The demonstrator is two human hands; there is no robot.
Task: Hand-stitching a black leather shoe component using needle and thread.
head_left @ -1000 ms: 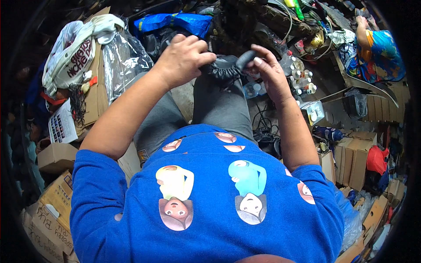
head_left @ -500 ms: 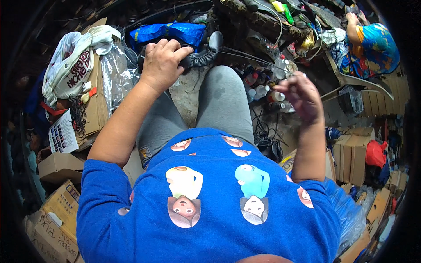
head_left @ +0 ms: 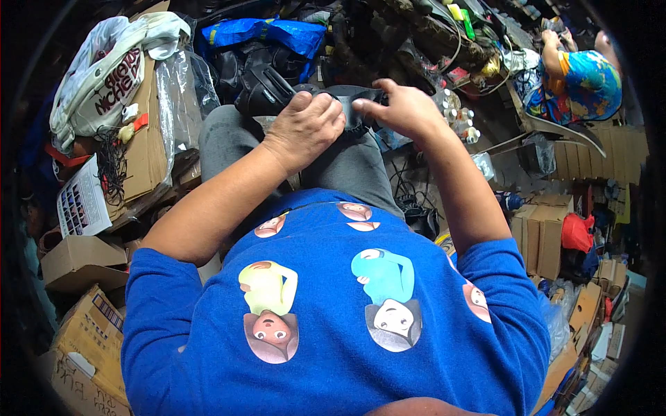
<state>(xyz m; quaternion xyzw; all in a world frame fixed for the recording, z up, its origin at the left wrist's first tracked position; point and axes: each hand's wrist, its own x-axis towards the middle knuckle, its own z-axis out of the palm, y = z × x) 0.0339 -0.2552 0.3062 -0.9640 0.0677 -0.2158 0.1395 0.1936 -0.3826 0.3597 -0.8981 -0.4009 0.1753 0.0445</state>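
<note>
A black shoe (head_left: 265,91) lies across my knees, with a greyish patch showing between my hands. My left hand (head_left: 306,128) is closed over its near side, fingers bent. At the shoe's right end my right hand (head_left: 411,111) grips the edge, thumb on the near side and forefinger on the far side. The other fingertips of that hand are hidden. No thread can be made out between the hands now.
A blue plastic bag (head_left: 263,33) lies beyond my knees. Left are a pale cloth bag (head_left: 118,76) and cardboard (head_left: 149,139). Several small bottles (head_left: 458,114) stand to the right. Another person in a colourful garment (head_left: 590,83) sits far right; cardboard boxes (head_left: 544,232) stand nearer.
My right hand has come in from the far right, where thin threads ran taut from the shoe, and now touches the shoe. My left hand and the shoe have shifted right and nearer.
</note>
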